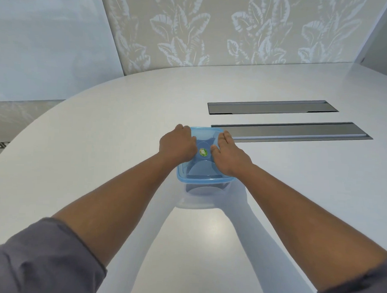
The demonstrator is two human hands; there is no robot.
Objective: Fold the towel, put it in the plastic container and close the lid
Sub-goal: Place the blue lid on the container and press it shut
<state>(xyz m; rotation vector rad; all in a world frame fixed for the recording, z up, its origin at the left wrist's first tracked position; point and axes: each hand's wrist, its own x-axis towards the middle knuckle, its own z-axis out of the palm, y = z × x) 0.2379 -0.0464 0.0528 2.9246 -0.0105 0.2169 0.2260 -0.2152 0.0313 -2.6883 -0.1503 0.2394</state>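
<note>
A clear plastic container stands on the white table with its translucent blue lid lying on top; a round green sticker sits at the lid's middle. My left hand lies on the lid's left side, fingers curled over the far left corner. My right hand lies flat on the lid's right side, fingers reaching the far right edge. Both hands rest on the lid from above. The towel does not show; the container's inside is hidden by the lid and my hands.
The white rounded table spreads all round the container. Two long grey metal cable hatches are set flush in the top, behind and right of the container. A leaf-patterned wall rises behind the table.
</note>
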